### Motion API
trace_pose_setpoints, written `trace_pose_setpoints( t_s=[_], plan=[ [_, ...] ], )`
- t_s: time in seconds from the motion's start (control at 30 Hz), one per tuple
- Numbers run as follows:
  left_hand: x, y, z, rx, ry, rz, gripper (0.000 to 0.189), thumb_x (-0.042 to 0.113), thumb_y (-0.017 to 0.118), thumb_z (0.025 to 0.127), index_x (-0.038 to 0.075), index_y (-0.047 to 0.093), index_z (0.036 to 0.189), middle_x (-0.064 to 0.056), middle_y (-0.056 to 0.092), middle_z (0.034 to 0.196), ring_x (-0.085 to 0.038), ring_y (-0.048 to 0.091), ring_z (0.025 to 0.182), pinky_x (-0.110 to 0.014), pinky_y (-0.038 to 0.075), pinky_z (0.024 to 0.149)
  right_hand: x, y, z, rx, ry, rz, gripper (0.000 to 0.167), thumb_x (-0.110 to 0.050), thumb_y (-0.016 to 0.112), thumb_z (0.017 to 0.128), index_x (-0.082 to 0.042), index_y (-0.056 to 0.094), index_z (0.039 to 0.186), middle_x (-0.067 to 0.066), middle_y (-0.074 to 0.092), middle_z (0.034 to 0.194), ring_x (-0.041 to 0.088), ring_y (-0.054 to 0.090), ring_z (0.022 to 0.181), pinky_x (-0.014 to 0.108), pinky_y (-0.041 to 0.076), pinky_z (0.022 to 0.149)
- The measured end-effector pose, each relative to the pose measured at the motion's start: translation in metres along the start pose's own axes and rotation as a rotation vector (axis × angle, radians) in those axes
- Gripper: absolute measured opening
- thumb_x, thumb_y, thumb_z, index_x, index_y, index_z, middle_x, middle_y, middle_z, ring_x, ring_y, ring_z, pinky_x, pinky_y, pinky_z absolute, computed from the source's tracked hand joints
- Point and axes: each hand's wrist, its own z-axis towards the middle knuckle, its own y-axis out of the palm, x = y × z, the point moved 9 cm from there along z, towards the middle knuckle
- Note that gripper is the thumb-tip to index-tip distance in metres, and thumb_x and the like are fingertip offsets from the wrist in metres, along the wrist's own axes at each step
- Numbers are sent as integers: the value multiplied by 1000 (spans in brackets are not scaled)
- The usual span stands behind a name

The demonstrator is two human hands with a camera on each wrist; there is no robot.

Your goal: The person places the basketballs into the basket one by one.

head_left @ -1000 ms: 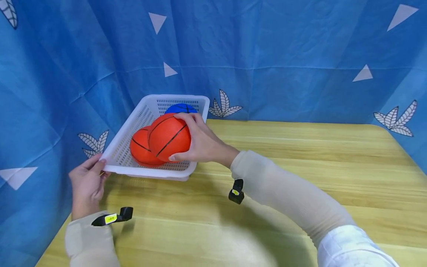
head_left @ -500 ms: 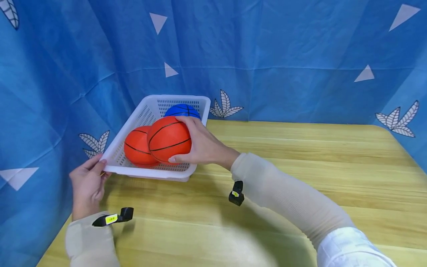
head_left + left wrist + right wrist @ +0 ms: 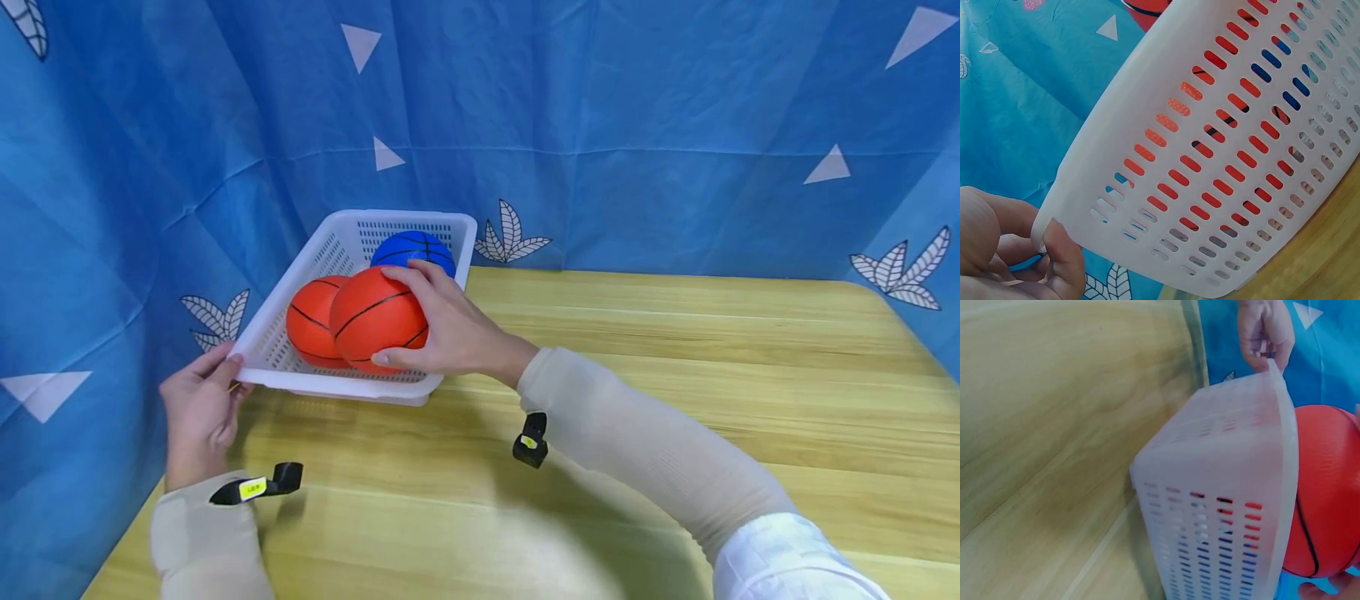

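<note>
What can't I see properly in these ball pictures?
Head view: lower part of the blue ball, behind the held red ball and right hand.
Head view: part of the other red ball, behind the held one.
Head view: writing on the yellow label at the left sleeve, too small.
Left wrist view: most of the balls, behind the slotted basket.
Right wrist view: most of the right hand, cut off by the edge.

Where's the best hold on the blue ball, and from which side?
Probably the top of the blue ball, fingers spread, from above: it's round, the basket wall stands behind it, and the right hand and held red ball crowd its near side.
</note>
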Motion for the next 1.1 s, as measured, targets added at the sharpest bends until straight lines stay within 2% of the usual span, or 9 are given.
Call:
trace_pose_setpoints(
  t_s=[0.17,0.33,0.53,0.63,0.73,0.83,0.93,1.0,1.1],
  plan=[
    [0,0,-1,1,2,-3,35,10,63,89,11,63,124,-4,47,124,-18,52,92,-19,51,59,-7,2,0,-20,1,-8,76,-51,68,78,-30,32,142,5,24,150,23,28,134,36,50,89],
    [0,-1,-1,4,7,3,36,10,63,90,10,62,125,-4,47,124,-17,52,91,-18,51,58,-7,5,-1,-25,-1,-28,75,-49,68,79,-30,33,142,4,25,149,21,27,134,35,50,89],
    [1,0,-1,0,20,10,37,11,63,89,10,61,127,-6,46,126,-18,53,91,-19,51,59,-8,14,2,-46,-49,-170,80,-53,68,77,-28,30,143,6,22,150,23,24,136,36,49,91],
    [-5,-4,9,-18,49,32,39,16,65,88,11,61,127,-6,46,127,-18,54,93,-19,52,61,-7,16,2,-50,-47,-221,83,-55,68,76,-28,29,143,7,21,150,24,24,136,37,49,93],
    [-16,-11,28,-37,89,56,40,20,67,87,13,62,126,-7,47,127,-19,55,94,-21,53,64,-5,16,4,-39,-32,-232,83,-56,69,75,-29,30,143,6,23,149,23,25,135,36,49,91],
    [-27,-17,48,-60,123,43,43,23,71,84,14,63,125,-7,49,127,-20,57,95,-23,54,65,-5,16,5,-31,-23,-248,82,-57,68,75,-30,30,142,7,23,148,24,26,134,37,50,90],
    [-32,-20,58,-78,138,4,45,24,73,81,13,64,124,-7,50,126,-21,57,96,-23,54,64,-5,16,6,-29,-23,-261,81,-58,68,75,-28,32,141,8,23,148,26,27,134,39,50,91],
    [-29,-18,53,-72,137,10,45,24,73,81,13,64,124,-7,50,125,-21,57,96,-23,54,64,-7,16,6,-30,-34,-268,80,-57,69,75,-28,33,140,9,23,149,26,26,135,39,49,92],
    [-19,-12,34,-45,110,21,42,21,70,84,12,63,124,-7,49,125,-19,57,94,-21,53,63,-12,16,3,-34,-66,-274,71,-55,67,78,-27,39,137,9,25,148,26,26,135,38,48,94]
  ],
)
